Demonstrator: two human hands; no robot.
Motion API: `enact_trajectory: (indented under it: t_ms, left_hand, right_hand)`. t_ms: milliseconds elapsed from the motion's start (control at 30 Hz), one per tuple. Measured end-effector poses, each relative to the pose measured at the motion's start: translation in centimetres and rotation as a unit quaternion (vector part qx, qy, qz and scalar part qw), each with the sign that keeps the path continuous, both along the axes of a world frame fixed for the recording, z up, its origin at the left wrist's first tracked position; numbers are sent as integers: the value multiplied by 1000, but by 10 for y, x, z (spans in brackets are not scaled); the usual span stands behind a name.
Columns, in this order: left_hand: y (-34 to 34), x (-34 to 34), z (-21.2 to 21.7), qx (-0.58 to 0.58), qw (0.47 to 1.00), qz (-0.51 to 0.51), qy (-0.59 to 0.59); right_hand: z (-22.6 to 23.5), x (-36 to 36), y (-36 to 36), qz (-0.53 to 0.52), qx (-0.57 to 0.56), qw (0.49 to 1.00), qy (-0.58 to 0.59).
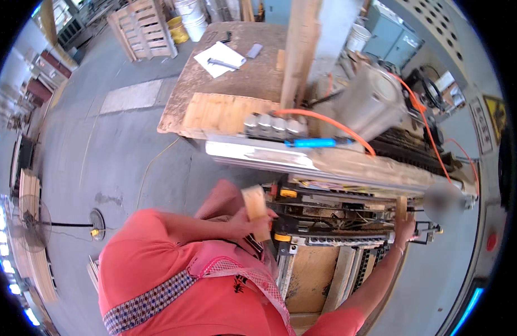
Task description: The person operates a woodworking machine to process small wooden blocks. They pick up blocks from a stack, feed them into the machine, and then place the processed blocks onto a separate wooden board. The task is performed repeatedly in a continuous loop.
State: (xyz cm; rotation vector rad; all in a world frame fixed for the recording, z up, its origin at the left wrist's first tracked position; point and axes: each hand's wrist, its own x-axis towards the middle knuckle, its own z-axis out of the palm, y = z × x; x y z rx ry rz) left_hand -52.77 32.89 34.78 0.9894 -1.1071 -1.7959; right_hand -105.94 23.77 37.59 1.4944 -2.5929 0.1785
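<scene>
My left hand (241,225), blurred by motion, is closed round a short, pale wooden block (255,205) at the left end of the machine (331,217). Farther right, my right hand (404,228) grips a narrow wooden strip (402,207) standing at the machine's right end. Between my hands run dark rails and chain tracks, with yellow-marked clamps (288,193) close to the left block. The lower part of each wooden piece is partly hidden by my fingers.
Beyond the machine stands a brown worktable (236,84) with paper and a metal tool on it. An orange hose (331,120) arches over a blue handle (317,143) and a grey motor (373,98). A fan (31,223) stands far left; a wooden pallet (143,29) leans behind.
</scene>
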Motion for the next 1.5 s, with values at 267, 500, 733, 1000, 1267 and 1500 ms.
enact_trajectory:
  t_ms: [267, 500, 733, 1000, 1267, 1500]
  left_hand:
    - [-104, 309, -94, 61, 871, 345, -344]
    - [-262, 435, -189, 60, 823, 382, -417]
    - [-330, 438, -267, 117, 825, 424, -354]
    - [-328, 411, -258, 117, 847, 370, -364]
    - [-332, 402, -249, 131, 823, 313, -456]
    - [-367, 429, -296, -188, 648, 172, -718]
  right_hand:
    - [-13, 73, 82, -128, -111, 966, -197]
    - [-28, 129, 160, -95, -78, 976, -177]
    - [13, 230, 192, -108, 37, 983, -147]
    - [5, 249, 248, -160, 39, 954, -250]
    - [-6, 251, 255, -91, 97, 972, -192]
    - [-3, 257, 265, -139, 71, 957, -246]
